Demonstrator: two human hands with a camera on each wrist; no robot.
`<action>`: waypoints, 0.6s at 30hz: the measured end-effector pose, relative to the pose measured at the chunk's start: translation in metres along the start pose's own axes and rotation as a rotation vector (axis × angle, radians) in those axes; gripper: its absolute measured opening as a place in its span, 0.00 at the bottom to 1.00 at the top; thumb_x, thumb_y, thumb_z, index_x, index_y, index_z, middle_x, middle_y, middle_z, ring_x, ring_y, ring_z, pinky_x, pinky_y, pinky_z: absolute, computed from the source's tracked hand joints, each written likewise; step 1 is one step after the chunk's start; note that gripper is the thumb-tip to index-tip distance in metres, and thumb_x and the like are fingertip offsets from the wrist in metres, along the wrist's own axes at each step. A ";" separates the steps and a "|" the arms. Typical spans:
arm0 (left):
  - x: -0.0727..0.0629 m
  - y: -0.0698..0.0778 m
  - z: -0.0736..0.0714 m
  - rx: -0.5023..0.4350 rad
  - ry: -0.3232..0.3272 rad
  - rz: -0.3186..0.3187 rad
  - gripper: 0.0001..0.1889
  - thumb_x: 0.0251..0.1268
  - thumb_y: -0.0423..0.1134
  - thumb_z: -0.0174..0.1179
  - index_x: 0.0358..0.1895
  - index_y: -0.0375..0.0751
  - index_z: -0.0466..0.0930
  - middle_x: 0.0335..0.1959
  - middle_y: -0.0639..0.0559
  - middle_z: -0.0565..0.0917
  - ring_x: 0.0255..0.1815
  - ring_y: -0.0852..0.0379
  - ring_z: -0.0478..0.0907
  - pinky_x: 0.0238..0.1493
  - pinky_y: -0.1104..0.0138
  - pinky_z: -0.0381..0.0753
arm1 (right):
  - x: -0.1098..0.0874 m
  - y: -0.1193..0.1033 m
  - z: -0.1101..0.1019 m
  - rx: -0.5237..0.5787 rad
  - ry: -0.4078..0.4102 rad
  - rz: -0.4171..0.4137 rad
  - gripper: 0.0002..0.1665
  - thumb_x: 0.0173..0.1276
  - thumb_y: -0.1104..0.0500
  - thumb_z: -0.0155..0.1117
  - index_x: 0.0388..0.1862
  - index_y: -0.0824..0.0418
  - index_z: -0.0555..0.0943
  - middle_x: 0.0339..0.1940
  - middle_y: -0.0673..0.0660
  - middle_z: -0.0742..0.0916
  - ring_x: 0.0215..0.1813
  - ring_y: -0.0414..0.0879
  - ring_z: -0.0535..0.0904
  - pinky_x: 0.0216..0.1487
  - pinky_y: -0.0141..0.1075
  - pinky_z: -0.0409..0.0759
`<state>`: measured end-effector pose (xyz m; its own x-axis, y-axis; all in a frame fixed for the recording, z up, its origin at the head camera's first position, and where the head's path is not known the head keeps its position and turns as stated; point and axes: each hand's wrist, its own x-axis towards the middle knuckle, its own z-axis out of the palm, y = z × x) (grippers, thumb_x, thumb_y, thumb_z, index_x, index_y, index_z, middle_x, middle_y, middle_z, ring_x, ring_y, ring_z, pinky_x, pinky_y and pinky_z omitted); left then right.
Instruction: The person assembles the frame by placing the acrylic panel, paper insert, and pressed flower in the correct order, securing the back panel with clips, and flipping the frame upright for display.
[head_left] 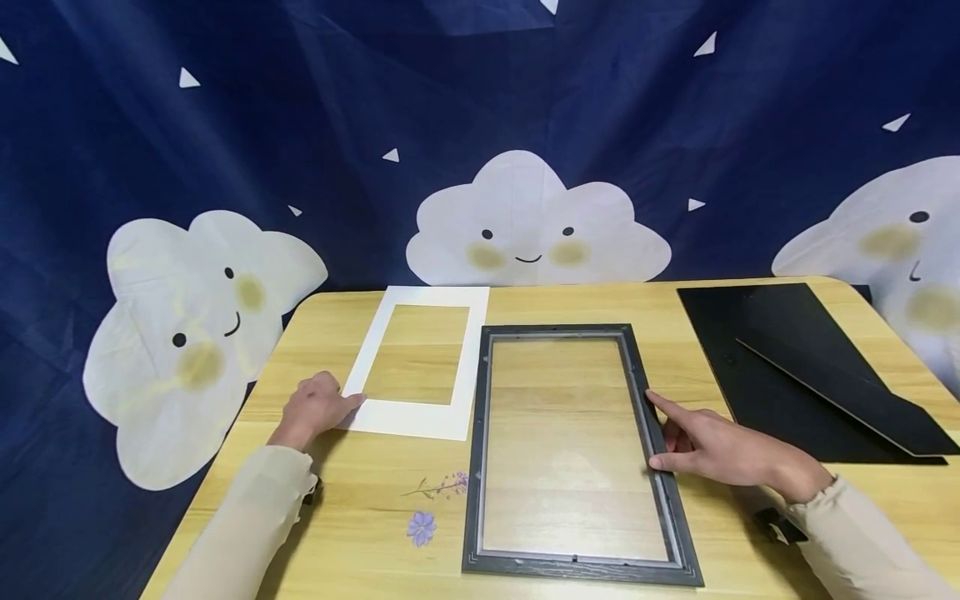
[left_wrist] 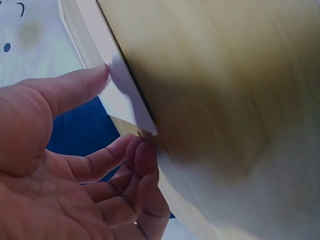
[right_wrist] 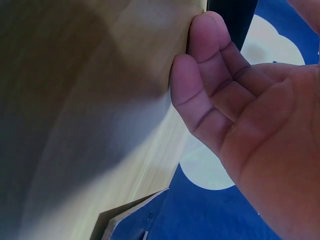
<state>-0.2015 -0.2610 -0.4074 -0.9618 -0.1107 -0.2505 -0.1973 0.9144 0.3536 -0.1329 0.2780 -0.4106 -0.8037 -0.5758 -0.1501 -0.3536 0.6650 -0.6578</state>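
Observation:
A white rectangular mat board [head_left: 420,414] with a cut-out window lies toward the back left of the table. My left hand [head_left: 317,408] pinches its near left corner; in the left wrist view the thumb [left_wrist: 82,87] lies on top and the curled fingertips are right at the corner. A black picture frame [head_left: 581,569] lies right of the mat board, with a clear pane inside its rim. On its right bar rest the extended index finger and thumb of my right hand [head_left: 723,446]. The other right fingers [right_wrist: 192,85] bend down beside the bar, close to the tabletop.
A black backing board [head_left: 720,350] with a fold-out stand [head_left: 847,387] lies at the right. Left of the frame are a purple flower [head_left: 422,528] and a thin sprig [head_left: 453,482]. A dark blue cloth [head_left: 360,100] with clouds hangs behind the wooden table [head_left: 375,567].

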 end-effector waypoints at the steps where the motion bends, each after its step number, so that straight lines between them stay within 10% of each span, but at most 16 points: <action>1: 0.000 0.001 0.000 -0.002 -0.003 -0.007 0.21 0.67 0.51 0.61 0.25 0.39 0.69 0.22 0.48 0.69 0.25 0.51 0.68 0.26 0.62 0.66 | 0.000 0.000 0.000 -0.002 0.001 0.003 0.56 0.69 0.44 0.67 0.77 0.77 0.50 0.35 0.46 0.79 0.33 0.34 0.73 0.35 0.32 0.75; 18: 0.004 -0.003 0.000 -0.095 -0.033 -0.010 0.20 0.65 0.47 0.64 0.22 0.40 0.67 0.24 0.48 0.68 0.29 0.51 0.68 0.33 0.63 0.69 | -0.001 0.005 0.002 0.012 0.018 -0.039 0.55 0.70 0.45 0.67 0.76 0.79 0.51 0.35 0.45 0.80 0.33 0.34 0.74 0.34 0.31 0.75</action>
<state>-0.2050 -0.2644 -0.4101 -0.9533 -0.1052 -0.2832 -0.2254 0.8719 0.4347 -0.1327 0.2805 -0.4151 -0.7979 -0.5925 -0.1113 -0.3790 0.6365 -0.6717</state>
